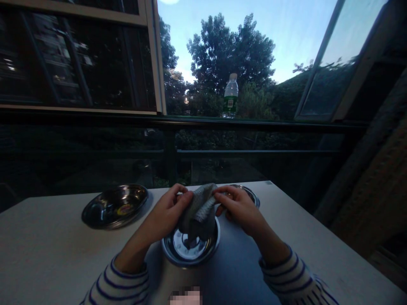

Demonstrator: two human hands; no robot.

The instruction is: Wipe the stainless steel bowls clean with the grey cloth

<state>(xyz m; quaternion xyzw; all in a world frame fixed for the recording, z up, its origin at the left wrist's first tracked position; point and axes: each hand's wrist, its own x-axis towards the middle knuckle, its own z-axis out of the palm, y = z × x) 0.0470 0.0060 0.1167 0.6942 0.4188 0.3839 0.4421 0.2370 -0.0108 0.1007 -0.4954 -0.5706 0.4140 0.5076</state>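
Stainless steel gleams across a white tabletop (pixel 47 241), where a wide basin (pixel 111 207) sits toward the far left and a second dish (pixel 255 198) near the far right corner, partly hidden behind a person's right hand (pixel 240 207). A deeper bowl (pixel 190 254) stands between and nearer than the two, its far rim screened by a gray cloth (pixel 202 207) and by the left hand (pixel 168 209). Beyond the far edge, a clear bottle (pixel 230 99) with a green label stands upright on a dark rail (pixel 197 123) before the trees (pixel 229 46). Both hands grip the cloth above the bowl: the left closes thumb and fingers narrowly on its left side, while the right pinches its upper right edge, the remaining fingers loosely curled. Folds hang toward the bowl; whether they touch the steel cannot be told. Striped sleeves (pixel 122 279) cover both forearms below the wrists.
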